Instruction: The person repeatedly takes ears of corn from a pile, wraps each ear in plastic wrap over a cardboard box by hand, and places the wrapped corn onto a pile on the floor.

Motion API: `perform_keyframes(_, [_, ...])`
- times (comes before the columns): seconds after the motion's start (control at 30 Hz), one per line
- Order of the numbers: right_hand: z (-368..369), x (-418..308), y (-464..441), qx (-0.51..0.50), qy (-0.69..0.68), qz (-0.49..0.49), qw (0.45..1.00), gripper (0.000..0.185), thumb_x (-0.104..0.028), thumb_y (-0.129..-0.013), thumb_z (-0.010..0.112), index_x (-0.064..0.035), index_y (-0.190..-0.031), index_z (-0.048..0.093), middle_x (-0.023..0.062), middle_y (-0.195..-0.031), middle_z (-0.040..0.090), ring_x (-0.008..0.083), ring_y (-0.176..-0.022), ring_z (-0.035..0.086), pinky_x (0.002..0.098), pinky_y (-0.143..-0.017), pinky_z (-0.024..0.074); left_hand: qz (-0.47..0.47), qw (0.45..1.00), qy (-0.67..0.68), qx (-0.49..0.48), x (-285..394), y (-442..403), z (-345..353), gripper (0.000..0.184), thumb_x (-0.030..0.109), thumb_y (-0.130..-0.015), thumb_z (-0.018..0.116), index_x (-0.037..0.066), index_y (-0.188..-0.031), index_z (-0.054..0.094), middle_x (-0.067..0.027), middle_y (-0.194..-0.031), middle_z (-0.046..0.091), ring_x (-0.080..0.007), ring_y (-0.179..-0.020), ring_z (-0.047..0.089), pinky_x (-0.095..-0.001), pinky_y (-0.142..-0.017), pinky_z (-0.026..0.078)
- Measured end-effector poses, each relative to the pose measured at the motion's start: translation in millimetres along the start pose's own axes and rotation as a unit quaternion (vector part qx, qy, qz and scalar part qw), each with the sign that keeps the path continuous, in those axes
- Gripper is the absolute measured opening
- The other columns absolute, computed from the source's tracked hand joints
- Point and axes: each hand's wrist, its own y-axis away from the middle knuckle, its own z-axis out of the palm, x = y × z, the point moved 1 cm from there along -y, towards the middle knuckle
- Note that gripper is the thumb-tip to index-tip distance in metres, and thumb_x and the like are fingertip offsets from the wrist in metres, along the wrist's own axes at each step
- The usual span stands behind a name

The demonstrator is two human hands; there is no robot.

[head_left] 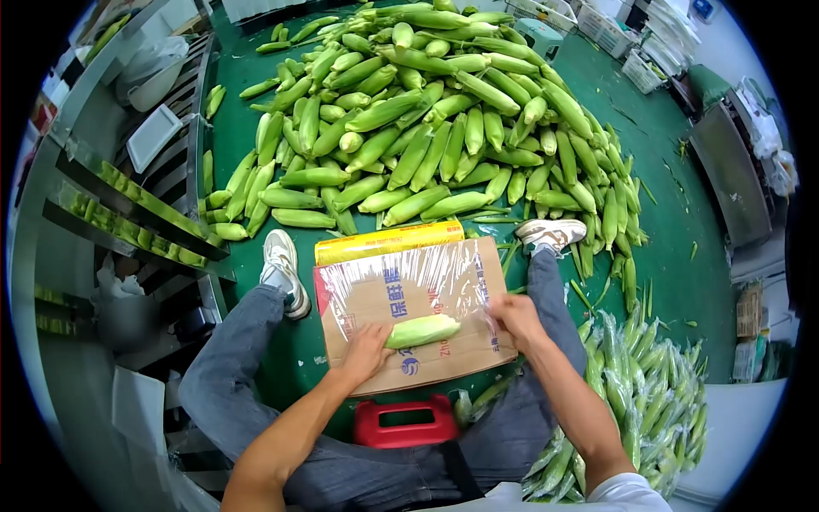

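A peeled-looking pale green corn ear (424, 330) lies across a flat cardboard box (465, 358) between my legs. My left hand (368, 350) is at the ear's left end, its fingers closed on that end. Clear plastic film (426, 277) stretches from a yellow roll box (388, 243) over the upper part of the cardboard. My right hand (514, 317) is at the cardboard's right edge, its fingers pinched at the side of the film; what lies between the fingertips is too small to make out.
A large heap of green corn (426, 128) fills the floor ahead. Film-wrapped corn (640, 384) is piled at the right. A red stool (407, 437) is below the cardboard. Metal racks (128, 205) stand left, white crates (606, 32) at the back right.
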Motion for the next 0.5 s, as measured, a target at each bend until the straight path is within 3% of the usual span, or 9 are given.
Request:
perform_keyframes(0.03, [26, -5, -23, -0.028, -0.106, 0.003, 0.994, 0.006, -0.002, -0.091, 0.067, 0.0014, -0.085, 0.067, 0.0077, -0.076, 0.067, 0.0148, -0.065, 0.063, 0.028, -0.056, 0.0502, -0.004, 1.0, -0.005, -0.014, -1, -6, -3, 0.053, 0.017, -0.078, 0.08, 0.003, -0.125, 0.06, -0.0167, -0.109, 0.06, -0.0377, -0.107, 0.057, -0.0486, -0.095, 0.047])
perform_keyframes(0.07, [55, -21, -28, 0.006, -0.11, 0.025, 0.994, 0.005, -0.001, -0.091, 0.066, 0.0018, -0.094, 0.067, 0.0084, -0.08, 0.069, 0.0159, -0.07, 0.067, 0.0281, -0.061, 0.0525, -0.006, 1.0, 0.001, -0.017, -1, -11, -6, 0.055, 0.018, -0.079, 0.08, 0.003, -0.127, 0.059, -0.0179, -0.112, 0.06, -0.0388, -0.11, 0.056, -0.0484, -0.097, 0.046])
perform_keyframes(0.1, [77, 3, -53, -0.024, -0.139, -0.011, 0.99, 0.014, -0.004, -0.091, 0.068, 0.0021, -0.103, 0.066, 0.0103, -0.085, 0.07, 0.0161, -0.071, 0.068, 0.0275, -0.064, 0.0538, -0.013, 1.0, 0.007, -0.019, -1, -12, -9, 0.058, 0.019, -0.079, 0.08, 0.002, -0.13, 0.058, -0.0191, -0.114, 0.061, -0.0398, -0.113, 0.056, -0.0482, -0.099, 0.046])
perform_keyframes(0.2, [97, 49, -64, -0.104, 0.054, -0.188, 0.975, 0.027, -0.011, -0.089, 0.072, 0.0005, -0.112, 0.064, 0.0158, -0.101, 0.071, 0.0238, -0.087, 0.07, 0.0358, -0.079, 0.0556, -0.037, 0.997, 0.064, 0.016, -17, -4, -8, 0.06, 0.021, -0.082, 0.08, 0.001, -0.133, 0.056, -0.0215, -0.12, 0.061, -0.0414, -0.118, 0.055, -0.0471, -0.103, 0.045])
perform_keyframes(0.27, [81, 37, -20, -0.14, 0.214, -0.309, 0.916, 0.037, -0.015, -0.087, 0.076, -0.0008, -0.118, 0.063, 0.0189, -0.11, 0.07, 0.0301, -0.098, 0.07, 0.0406, -0.088, 0.0545, -0.087, 0.983, 0.141, 0.078, -22, 1, 4, 0.061, 0.022, -0.083, 0.079, 0.002, -0.135, 0.054, -0.023, -0.127, 0.06, -0.0429, -0.121, 0.055, -0.0466, -0.106, 0.043])
perform_keyframes(0.37, [68, 41, 22, -0.143, 0.302, -0.376, 0.864, 0.049, -0.02, -0.084, 0.08, -0.0031, -0.126, 0.06, 0.0224, -0.121, 0.065, 0.0407, -0.111, 0.063, 0.0471, -0.096, 0.0507, -0.134, 0.971, 0.195, 0.041, -9, 13, 9, 0.062, 0.025, -0.084, 0.079, 0.003, -0.136, 0.053, -0.0234, -0.127, 0.06, -0.0433, -0.121, 0.055, -0.0478, -0.105, 0.044])
perform_keyframes(0.43, [61, 53, 32, -0.167, 0.343, -0.373, 0.846, 0.055, -0.022, -0.083, 0.081, -0.0038, -0.129, 0.058, 0.0253, -0.122, 0.063, 0.0449, -0.112, 0.061, 0.0474, -0.096, 0.0509, -0.101, 0.986, 0.129, 0.019, 8, 36, 15, 0.058, 0.025, -0.085, 0.079, 0.004, -0.135, 0.056, -0.0265, -0.123, 0.062, -0.0451, -0.117, 0.057, -0.0502, -0.102, 0.045])
perform_keyframes(0.5, [52, 63, 52, -0.19, 0.39, -0.374, 0.82, 0.05, -0.023, -0.088, 0.078, -0.0046, -0.131, 0.059, 0.0238, -0.12, 0.064, 0.0425, -0.108, 0.063, 0.0469, -0.092, 0.0519, -0.107, 0.985, 0.13, -0.032, 26, 58, 13, 0.052, 0.029, -0.089, 0.075, 0.003, -0.131, 0.059, -0.0246, -0.121, 0.063, -0.0423, -0.115, 0.059, -0.0482, -0.102, 0.045])
